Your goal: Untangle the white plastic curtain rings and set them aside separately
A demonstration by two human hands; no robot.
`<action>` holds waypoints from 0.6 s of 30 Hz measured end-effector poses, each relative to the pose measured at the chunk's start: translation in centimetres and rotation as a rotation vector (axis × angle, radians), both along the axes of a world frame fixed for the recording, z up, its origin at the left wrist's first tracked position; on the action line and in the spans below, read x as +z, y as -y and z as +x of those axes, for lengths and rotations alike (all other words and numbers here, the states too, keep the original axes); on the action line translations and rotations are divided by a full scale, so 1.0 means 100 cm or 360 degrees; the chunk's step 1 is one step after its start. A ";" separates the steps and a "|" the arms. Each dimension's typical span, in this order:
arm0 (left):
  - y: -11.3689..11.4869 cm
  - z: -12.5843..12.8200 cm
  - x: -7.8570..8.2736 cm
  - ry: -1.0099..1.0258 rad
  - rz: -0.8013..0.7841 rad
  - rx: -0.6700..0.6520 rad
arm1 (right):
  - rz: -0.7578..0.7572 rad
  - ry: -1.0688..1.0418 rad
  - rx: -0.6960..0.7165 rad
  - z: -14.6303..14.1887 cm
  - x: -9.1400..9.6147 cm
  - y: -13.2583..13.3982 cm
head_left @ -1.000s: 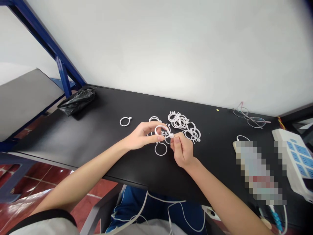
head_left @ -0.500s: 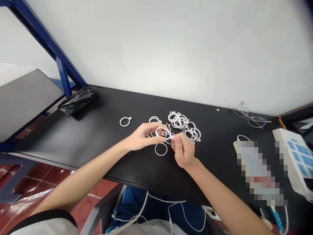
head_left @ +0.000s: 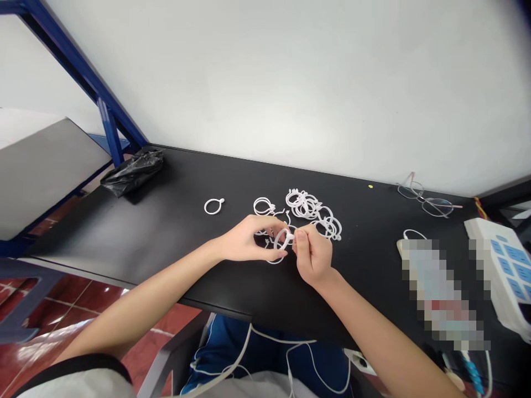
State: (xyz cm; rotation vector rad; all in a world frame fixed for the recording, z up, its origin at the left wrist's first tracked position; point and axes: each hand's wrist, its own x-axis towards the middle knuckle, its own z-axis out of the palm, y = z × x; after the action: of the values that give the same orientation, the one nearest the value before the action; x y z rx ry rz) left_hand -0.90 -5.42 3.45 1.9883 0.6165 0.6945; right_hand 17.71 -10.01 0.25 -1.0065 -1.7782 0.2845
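A white plastic ring with a small knob [head_left: 282,240] is held up between my hands over the black table. My right hand [head_left: 312,251] is closed, thumb against curled fingers, pinching the ring at its knob. My left hand [head_left: 251,237] curves around the ring's other side, thumb below and fingertips above, touching its rim. Under and behind the hands lie more white rings [head_left: 262,205], partly hidden by my left fingers. A heap of similar rings [head_left: 305,205] sits just beyond my right hand. One single ring [head_left: 213,207] lies apart on the left.
The black table [head_left: 182,182] meets a white wall at the back. A crumpled black plastic bag [head_left: 135,171] lies at the far left. On the right are eyeglasses [head_left: 435,207], a blurred-out phone [head_left: 442,293] with a cable, and a white power strip [head_left: 487,254]. White cords hang across my lap.
The held ring has turned to a steeper angle and sunk slightly. My left hand has shifted a little right and down, its fingers further apart. My right hand keeps its pinch.
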 end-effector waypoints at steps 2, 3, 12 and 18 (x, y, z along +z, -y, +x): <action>0.000 -0.001 0.000 -0.0015 0.0036 0.0007 | 0.0013 0.0000 0.0015 -0.001 0.001 0.000; -0.001 -0.001 0.000 -0.0015 0.0049 0.0014 | 0.0015 -0.0003 0.0016 -0.001 0.001 0.001; -0.005 -0.002 -0.005 0.0136 -0.0048 0.0066 | -0.0011 -0.0049 0.0010 0.000 0.002 0.002; -0.007 -0.004 -0.004 0.0067 0.0107 0.0312 | -0.0013 -0.0051 -0.0002 0.001 0.002 0.001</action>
State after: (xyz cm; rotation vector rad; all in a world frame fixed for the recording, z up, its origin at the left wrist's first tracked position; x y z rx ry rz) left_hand -1.29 -4.74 3.02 1.9865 0.7790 0.8839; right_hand 17.77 -10.16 0.43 -1.0035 -1.7490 0.3055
